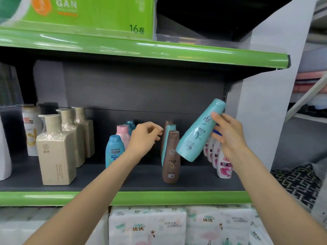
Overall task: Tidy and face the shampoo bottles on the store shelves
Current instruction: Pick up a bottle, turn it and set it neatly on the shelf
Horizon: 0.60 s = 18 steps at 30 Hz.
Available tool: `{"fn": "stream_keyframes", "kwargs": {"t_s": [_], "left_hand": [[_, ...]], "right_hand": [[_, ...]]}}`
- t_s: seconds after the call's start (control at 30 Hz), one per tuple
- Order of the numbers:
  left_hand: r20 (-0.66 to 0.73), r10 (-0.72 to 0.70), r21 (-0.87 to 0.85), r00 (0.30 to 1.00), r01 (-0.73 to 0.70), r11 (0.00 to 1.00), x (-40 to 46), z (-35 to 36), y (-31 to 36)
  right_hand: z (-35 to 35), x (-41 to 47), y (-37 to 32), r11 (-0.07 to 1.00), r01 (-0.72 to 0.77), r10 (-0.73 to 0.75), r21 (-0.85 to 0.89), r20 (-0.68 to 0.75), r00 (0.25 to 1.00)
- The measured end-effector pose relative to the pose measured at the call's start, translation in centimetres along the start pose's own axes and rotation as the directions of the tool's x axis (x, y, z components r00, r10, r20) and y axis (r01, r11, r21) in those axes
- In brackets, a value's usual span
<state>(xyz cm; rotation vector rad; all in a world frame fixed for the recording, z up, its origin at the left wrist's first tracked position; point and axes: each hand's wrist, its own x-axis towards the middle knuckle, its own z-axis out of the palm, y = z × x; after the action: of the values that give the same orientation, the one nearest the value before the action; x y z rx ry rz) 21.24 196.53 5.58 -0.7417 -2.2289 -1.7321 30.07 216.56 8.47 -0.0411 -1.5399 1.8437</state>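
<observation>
Head view: teal shampoo bottle (200, 131) lifted clear of the shelf (123, 198), tilted, cap up-right, gripped round its upper body by right hand (228, 133). Left hand (145, 137) loosely curled, holding nothing, near brown bottle (171, 156). Rigid glossy plastic, probably slippery; best held mid-body, not by the cap

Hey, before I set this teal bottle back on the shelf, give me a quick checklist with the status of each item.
1. Grip: right hand holds the teal bottle around its upper part: ok.
2. Bottle upright: tilted, cap end up to the right: not ok.
3. Label facing out: ok.
4. Free spot: bare shelf between the brown bottle and the white bottles: ok.
5. Left hand free: loosely curled, holds nothing: ok.
6. Spot's depth behind: cannot tell.
</observation>
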Motion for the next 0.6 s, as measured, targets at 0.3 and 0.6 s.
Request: {"fn": "stream_keyframes", "kwargs": {"t_s": [0.3, 0.6], "left_hand": [[-0.052, 0.1, 0.382, 0.994, -0.073, 0.921, 9.9, 3.6, -2.4], [0.106, 0.041, 0.548, 0.994, -0.093, 0.831, 15.7, 5.2, -5.3]], "right_hand": [[1.6, 9.7, 4.0, 0.922, 0.158, -0.105, -0.353, 0.164, 0.981], [2.5, 18.7, 13.0, 0.842, 0.009, 0.096, -0.54, 0.166, 0.981]]}}
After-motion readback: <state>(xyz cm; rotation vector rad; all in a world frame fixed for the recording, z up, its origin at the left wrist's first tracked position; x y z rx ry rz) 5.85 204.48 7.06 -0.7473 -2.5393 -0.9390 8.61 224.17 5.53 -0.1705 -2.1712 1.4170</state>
